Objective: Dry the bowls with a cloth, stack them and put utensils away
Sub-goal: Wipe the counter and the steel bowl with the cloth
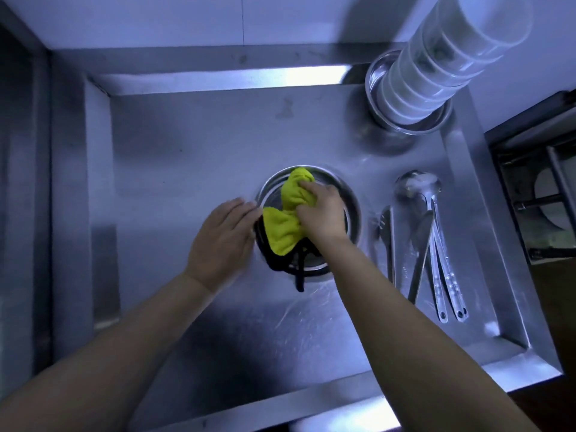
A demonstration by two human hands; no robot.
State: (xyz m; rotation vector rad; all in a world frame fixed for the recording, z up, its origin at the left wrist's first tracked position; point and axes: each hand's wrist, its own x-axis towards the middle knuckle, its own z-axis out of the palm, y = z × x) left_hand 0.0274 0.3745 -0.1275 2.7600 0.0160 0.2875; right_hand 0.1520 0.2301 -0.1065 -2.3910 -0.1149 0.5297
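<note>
The right hand (321, 210) has its grip closed on a bunched yellow cloth (288, 213), fingers curled over the fabric and pressing it down into a steel bowl (350, 210) that sits at the middle of the tabletop (193, 145). The cloth has a dark edge and a dark cord (300, 275) that trails over the bowl's near rim onto the metal surface. The left hand (223, 241) holds nothing within its grip; it lies flat and open, fingers together, against the outside of the bowl's left rim, with the fingertips touching the metal.

Both forearms come in bare from the near edge, the right one crossing over the bowl's near right side and hiding part of its rim. The wrists are fairly straight, the right hand's knuckles turned up.

At the far right corner stands a tall stack of pale bowls (445, 57) set inside a wider steel basin (378, 76), well apart from the bowl under the cloth. Along the right edge lie the utensils (433, 244): steel ladles or spoons with long handles pointing toward the near edge, and beside them dark-handled pieces, one of them slotted. They lie close together, some crossing, clear of the hands. The tabletop has a raised rim all round. Past the right edge, part of a dark frame (536, 194) shows.

No writing or brand can be read.
</note>
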